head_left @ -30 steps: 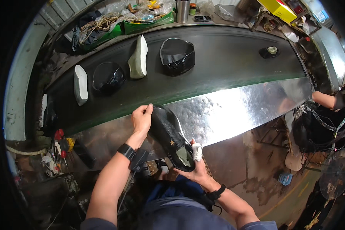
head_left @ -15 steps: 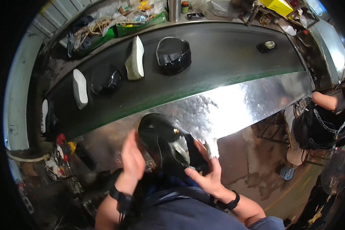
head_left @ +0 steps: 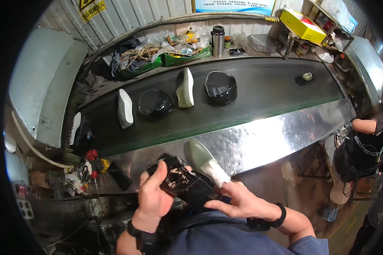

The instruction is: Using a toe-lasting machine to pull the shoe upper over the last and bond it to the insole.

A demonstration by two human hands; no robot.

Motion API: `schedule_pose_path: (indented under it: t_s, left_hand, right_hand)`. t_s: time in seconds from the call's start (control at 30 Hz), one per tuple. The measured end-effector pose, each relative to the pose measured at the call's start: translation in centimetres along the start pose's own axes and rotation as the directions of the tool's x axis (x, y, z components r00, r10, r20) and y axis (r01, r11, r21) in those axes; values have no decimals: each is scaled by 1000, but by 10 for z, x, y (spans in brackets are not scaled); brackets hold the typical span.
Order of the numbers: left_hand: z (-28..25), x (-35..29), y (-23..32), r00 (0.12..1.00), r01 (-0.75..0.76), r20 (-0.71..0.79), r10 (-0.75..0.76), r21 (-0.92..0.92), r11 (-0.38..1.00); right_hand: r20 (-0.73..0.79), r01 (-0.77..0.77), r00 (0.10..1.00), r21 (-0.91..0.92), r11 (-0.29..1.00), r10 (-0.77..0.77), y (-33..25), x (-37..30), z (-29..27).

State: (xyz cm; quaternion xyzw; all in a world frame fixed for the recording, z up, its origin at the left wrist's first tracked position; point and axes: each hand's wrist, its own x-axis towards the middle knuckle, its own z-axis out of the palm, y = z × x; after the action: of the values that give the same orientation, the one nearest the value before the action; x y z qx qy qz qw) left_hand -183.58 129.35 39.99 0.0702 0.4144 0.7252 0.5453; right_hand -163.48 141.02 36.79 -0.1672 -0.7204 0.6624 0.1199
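Note:
Low in front of me, a glossy black shoe upper [head_left: 189, 185] lies turned with its puckered, pale-flecked opening facing up. My left hand [head_left: 155, 195] closes on its left end, thumb against the edge. At the right end, my right hand [head_left: 242, 202] has it between thumb and fingers; the fingertips are partly hidden. White wrapping [head_left: 217, 173] covers a finger of that hand. Just beyond the wrapping, a grey-green shoe last [head_left: 198, 154] points away over the shiny metal ledge [head_left: 251, 136].
Behind the ledge runs a dark belt [head_left: 264, 80] carrying several pale lasts, two round black pieces [head_left: 221, 88] and a small black item [head_left: 305, 78]. Tools [head_left: 93, 165] lie at left. A steel flask [head_left: 218, 41] stands at the back; another person [head_left: 364, 142] is at right.
Both hands have turned the black upper from toe pointing away to its puckered opening facing up. The grey-green last now shows beyond it. The view has shifted, showing more wall.

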Motion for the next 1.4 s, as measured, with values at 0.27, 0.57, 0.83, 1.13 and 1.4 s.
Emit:
schedule_pose_path:
  t_s: [0.27,0.57,0.83,1.13,1.4]
  left_hand:
    - [-4,-40,32,997,-49,59,41,146,988]
    - [-18,-52,16,999,-19,51,12,127,992]
    - [10,-38,-19,905,-399,-80,419,184,898]
    - [-7,18,-57,913,-408,39,407,116,905]
    - [-115,130,-86,889,454,119,-442,-110,884]
  right_hand:
    - [89,26,996,-288,957,0,-29,-23,-1]
    - [8,-27,1000,-230,973,30,2,-20,14]
    - [-120,21,992,-134,991,-38,-13,-8,64]
    - [-357,-53,914,368,928,194,-18,5,43]
    - [142,280,942,-834,475,-306,111,-71,3]
